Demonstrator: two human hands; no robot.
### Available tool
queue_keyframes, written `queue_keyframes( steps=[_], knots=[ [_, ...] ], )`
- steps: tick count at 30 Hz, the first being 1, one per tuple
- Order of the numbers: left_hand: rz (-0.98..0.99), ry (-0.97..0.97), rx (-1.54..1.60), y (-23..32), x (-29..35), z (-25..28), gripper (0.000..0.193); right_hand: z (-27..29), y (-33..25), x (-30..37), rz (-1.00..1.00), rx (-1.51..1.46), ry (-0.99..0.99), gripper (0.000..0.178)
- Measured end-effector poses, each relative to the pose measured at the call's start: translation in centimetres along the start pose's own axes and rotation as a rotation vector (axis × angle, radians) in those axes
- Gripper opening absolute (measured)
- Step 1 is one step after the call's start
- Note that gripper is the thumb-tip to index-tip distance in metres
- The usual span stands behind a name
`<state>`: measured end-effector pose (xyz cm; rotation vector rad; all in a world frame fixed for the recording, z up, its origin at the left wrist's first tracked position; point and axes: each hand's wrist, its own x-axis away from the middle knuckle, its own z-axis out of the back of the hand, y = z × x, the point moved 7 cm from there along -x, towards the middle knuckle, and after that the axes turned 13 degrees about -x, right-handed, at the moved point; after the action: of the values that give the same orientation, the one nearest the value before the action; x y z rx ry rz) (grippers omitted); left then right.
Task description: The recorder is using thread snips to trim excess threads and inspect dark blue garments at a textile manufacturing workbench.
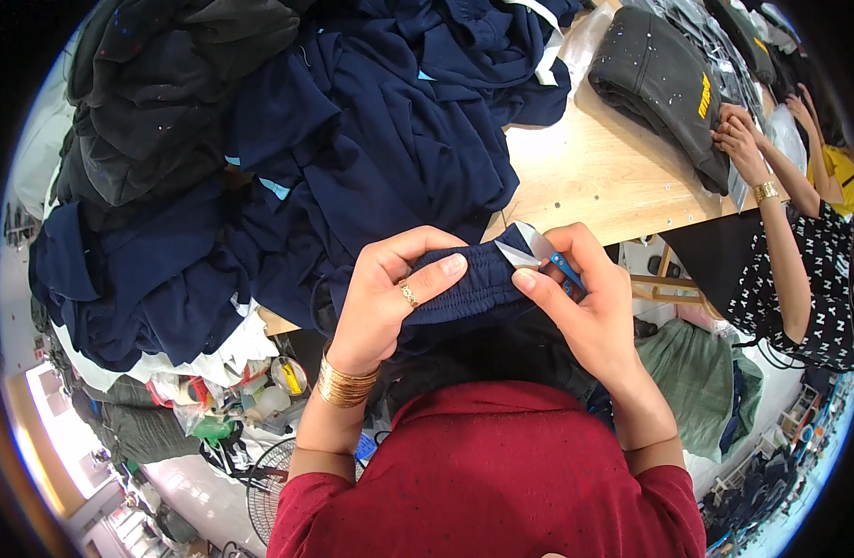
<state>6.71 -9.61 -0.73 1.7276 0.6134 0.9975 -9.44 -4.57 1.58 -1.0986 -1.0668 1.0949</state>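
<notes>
Close in front of my body I hold the gathered elastic waistband of a navy garment. My left hand is closed on its left part, thumb lying along the ribbed elastic. At the band's right end, my right hand is closed, with its thumb against a pale, pointed flap that looks like a label. A small blue-handled tool, perhaps thread snips, sits within the right hand's fingers. Its tip is hidden or too small to make out.
Navy garments are heaped over the wooden table, beside black garments at the left. A folded dark garment lies far right, touched by a co-worker's hands. A fan stands low left.
</notes>
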Motion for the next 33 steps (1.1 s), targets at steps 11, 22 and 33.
queue_keyframes(
  steps=[11, 22, 33],
  knots=[
    [0.006, -0.022, -0.033, -0.1, -0.2, -0.2, 0.014, -0.9, -1.9, -0.9, 0.278, 0.003, -0.010, 0.025],
    [-0.343, -0.004, -0.575, 1.5, -0.6, -0.4, 0.013, -1.0, -0.8, -1.8, 0.247, -0.040, 0.033, 0.010],
    [-0.022, -0.028, -0.117, -0.7, -0.5, 0.2, 0.019, 1.9, 1.0, -1.2, 0.103, 0.228, -0.029, 0.021]
  ],
)
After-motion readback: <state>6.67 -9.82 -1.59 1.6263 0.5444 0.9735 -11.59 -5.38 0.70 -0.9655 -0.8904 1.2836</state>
